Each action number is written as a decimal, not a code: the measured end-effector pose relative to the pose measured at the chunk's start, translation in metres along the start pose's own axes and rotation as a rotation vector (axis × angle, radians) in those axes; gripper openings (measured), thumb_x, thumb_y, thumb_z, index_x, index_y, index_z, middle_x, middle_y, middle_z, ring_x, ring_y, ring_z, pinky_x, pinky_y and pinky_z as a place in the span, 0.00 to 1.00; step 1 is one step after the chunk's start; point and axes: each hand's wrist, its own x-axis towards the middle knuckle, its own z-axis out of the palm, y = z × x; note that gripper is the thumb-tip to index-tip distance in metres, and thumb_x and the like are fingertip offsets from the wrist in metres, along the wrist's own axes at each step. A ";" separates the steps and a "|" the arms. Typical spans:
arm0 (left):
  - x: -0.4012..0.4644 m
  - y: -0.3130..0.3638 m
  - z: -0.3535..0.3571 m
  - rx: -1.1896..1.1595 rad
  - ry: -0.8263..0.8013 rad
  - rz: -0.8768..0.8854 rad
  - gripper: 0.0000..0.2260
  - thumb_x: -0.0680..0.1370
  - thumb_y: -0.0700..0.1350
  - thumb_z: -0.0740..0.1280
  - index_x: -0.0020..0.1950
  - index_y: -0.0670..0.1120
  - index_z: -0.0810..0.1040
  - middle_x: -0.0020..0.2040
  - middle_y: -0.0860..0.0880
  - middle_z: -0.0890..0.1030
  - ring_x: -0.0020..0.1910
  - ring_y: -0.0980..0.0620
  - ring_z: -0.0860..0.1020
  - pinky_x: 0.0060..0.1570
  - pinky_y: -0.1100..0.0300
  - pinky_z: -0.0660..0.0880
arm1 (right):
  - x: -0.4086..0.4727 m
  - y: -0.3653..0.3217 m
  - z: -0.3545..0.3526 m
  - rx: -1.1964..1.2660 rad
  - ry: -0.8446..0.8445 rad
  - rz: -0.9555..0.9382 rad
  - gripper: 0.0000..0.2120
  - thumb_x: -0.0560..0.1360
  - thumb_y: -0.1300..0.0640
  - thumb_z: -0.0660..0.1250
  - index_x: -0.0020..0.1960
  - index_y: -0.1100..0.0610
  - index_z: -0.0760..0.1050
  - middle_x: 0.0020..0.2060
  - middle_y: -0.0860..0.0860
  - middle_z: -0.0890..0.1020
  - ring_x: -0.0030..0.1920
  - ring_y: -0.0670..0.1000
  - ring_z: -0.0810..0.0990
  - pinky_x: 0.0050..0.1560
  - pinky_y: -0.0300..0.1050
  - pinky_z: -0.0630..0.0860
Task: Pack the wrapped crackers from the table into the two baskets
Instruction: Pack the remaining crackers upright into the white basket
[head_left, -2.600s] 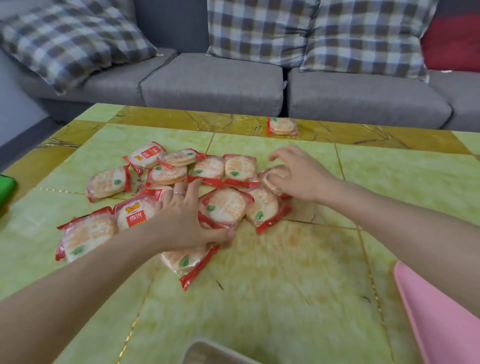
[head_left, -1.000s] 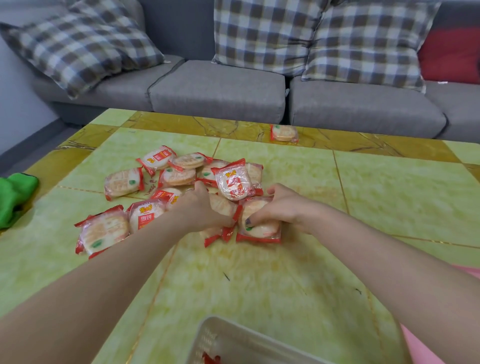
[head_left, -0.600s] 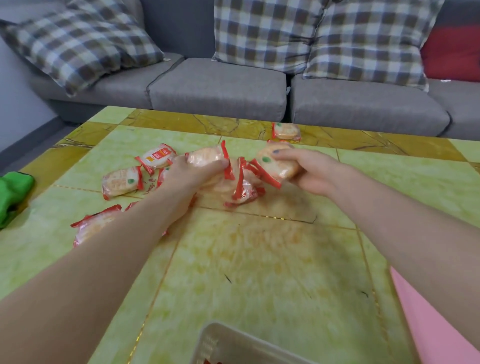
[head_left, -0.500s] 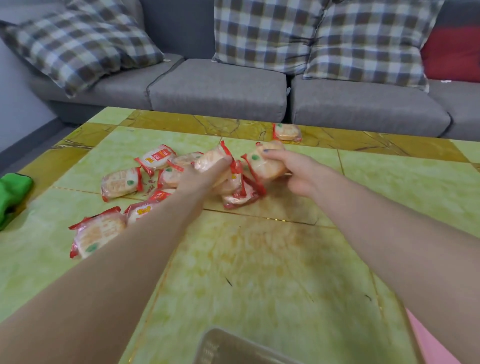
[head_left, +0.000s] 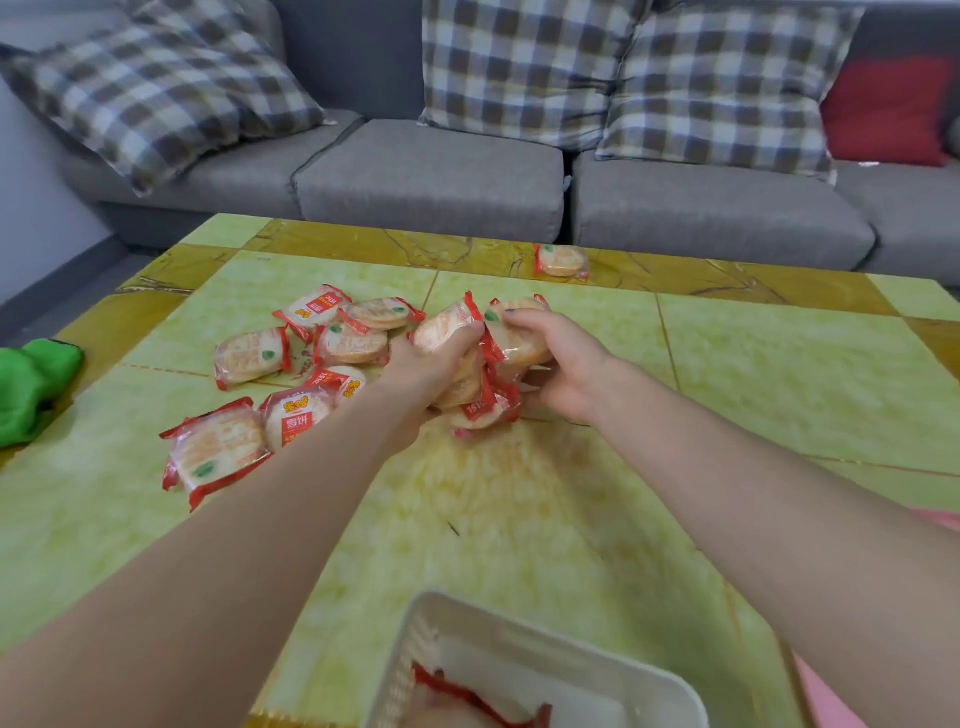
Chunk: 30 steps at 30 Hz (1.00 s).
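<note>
Both hands meet over the middle of the green table (head_left: 545, 519), lifting a bunch of red-edged wrapped crackers. My left hand (head_left: 421, 366) grips a cracker pack (head_left: 447, 327) at the top of the bunch. My right hand (head_left: 563, 364) grips another pack (head_left: 514, 343), and more packs (head_left: 478, 410) hang between the hands just above the table. Several loose packs (head_left: 249, 356) lie to the left, the nearest being a large one (head_left: 213, 449). A single pack (head_left: 561, 261) lies near the far edge. A white basket (head_left: 519, 639) at the bottom holds a red-edged pack.
A green cloth (head_left: 28, 384) lies at the table's left edge. A pink object (head_left: 831, 696) shows at the bottom right, partly behind my right arm. Behind the table stands a grey sofa (head_left: 431, 176) with checked cushions and a red one.
Both hands gathered packs from the pile and raised them together. Since half a second ago the bunch has stayed between the hands, and the white basket has come further into view at the bottom.
</note>
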 end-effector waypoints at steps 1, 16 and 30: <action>-0.011 0.002 -0.001 0.003 -0.017 0.008 0.49 0.65 0.67 0.76 0.78 0.49 0.58 0.64 0.48 0.77 0.54 0.48 0.82 0.57 0.47 0.81 | -0.014 -0.001 0.000 0.005 -0.004 -0.006 0.18 0.72 0.51 0.74 0.59 0.55 0.80 0.48 0.55 0.84 0.45 0.56 0.84 0.51 0.55 0.83; -0.271 -0.005 -0.059 0.292 -0.355 0.163 0.30 0.71 0.64 0.73 0.66 0.52 0.69 0.59 0.52 0.82 0.55 0.55 0.83 0.55 0.52 0.82 | -0.286 0.045 -0.008 -0.198 -0.053 -0.173 0.15 0.76 0.45 0.69 0.56 0.55 0.81 0.42 0.53 0.86 0.40 0.52 0.86 0.46 0.51 0.84; -0.290 -0.071 -0.074 0.842 -0.203 0.096 0.38 0.76 0.71 0.60 0.74 0.45 0.62 0.61 0.46 0.77 0.55 0.49 0.78 0.57 0.51 0.77 | -0.324 0.111 -0.026 -0.949 0.104 -0.173 0.26 0.84 0.44 0.50 0.79 0.52 0.58 0.72 0.54 0.70 0.58 0.53 0.74 0.54 0.47 0.70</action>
